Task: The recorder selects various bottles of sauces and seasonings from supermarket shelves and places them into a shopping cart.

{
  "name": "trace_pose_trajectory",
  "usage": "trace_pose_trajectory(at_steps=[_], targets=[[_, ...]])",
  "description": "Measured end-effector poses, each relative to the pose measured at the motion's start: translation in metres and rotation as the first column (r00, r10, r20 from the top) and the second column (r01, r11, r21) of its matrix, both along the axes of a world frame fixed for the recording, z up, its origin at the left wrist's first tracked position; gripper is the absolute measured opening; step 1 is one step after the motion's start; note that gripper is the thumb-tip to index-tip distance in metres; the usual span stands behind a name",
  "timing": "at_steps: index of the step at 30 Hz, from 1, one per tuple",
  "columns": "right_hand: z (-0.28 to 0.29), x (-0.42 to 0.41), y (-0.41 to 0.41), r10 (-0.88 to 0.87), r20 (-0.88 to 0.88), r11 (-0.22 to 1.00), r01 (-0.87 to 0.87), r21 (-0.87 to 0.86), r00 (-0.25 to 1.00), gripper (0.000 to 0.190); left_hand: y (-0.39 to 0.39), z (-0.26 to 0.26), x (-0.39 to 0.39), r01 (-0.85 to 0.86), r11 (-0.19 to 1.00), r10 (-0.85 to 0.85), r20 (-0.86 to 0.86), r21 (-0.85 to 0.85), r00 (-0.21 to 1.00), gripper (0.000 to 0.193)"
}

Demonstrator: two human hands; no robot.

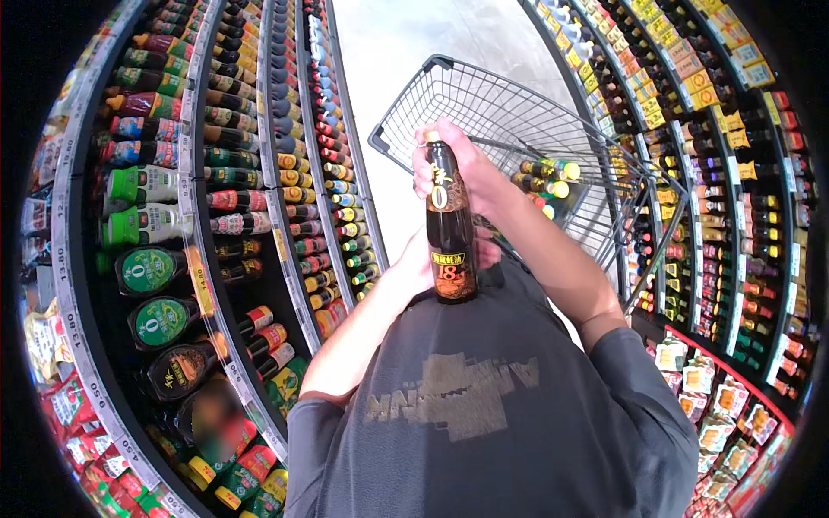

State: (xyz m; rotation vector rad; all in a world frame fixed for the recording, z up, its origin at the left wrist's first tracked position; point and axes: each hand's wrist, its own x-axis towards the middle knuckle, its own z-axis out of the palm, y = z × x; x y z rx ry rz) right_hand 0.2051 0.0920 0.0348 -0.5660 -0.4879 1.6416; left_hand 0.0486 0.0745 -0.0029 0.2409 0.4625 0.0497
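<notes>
A dark glass sauce bottle [450, 226] with a gold cap and a black, gold and orange label stands upright before my chest. My right hand [465, 158] wraps around its neck, with the fingers on the left side and the thumb near the cap. Lower down, my left hand [420, 262] grips the body from behind, and its fingertips show past the right side. The bottle hides most of the left palm. Just ahead of my hands stands a wire shopping cart [439, 63] holding several bottles with yellow caps [544, 175].
On the left, shelves [194, 129] of bottled sauces run along the aisle, with price strips on their edges. More bottle shelves [680, 136] line the right side. A red-edged bin [732, 379] of small packets sits at the lower right. Pale floor [414, 26] shows beyond the cart.
</notes>
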Motion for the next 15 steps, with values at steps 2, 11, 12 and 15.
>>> trace_pose_trajectory(at_steps=[2, 11, 12, 15], targets=[[-0.004, 0.004, -0.001, -0.005, -0.024, 1.0, 0.005, 0.004, 1.0, 0.041, -0.002, -0.004, 0.002, 0.06, 0.997, -0.057, -0.069, 0.039, 0.996, 0.057], [-0.028, 0.025, -0.008, -0.121, -0.142, 0.991, 0.111, -0.074, 0.983, 0.034, -0.005, -0.013, 0.015, 0.019, 0.999, -0.021, -0.098, -0.027, 0.995, 0.054], [-0.029, 0.028, -0.008, -0.137, -0.123, 0.987, 0.125, -0.099, 0.983, 0.034, -0.006, -0.013, 0.018, 0.0, 0.999, -0.005, -0.114, -0.049, 0.993, 0.053], [-0.029, 0.029, -0.016, -0.151, -0.11, 0.983, 0.137, -0.119, 0.982, 0.035, -0.008, -0.015, 0.021, -0.021, 0.999, 0.017, -0.099, -0.038, 0.995, 0.053]])
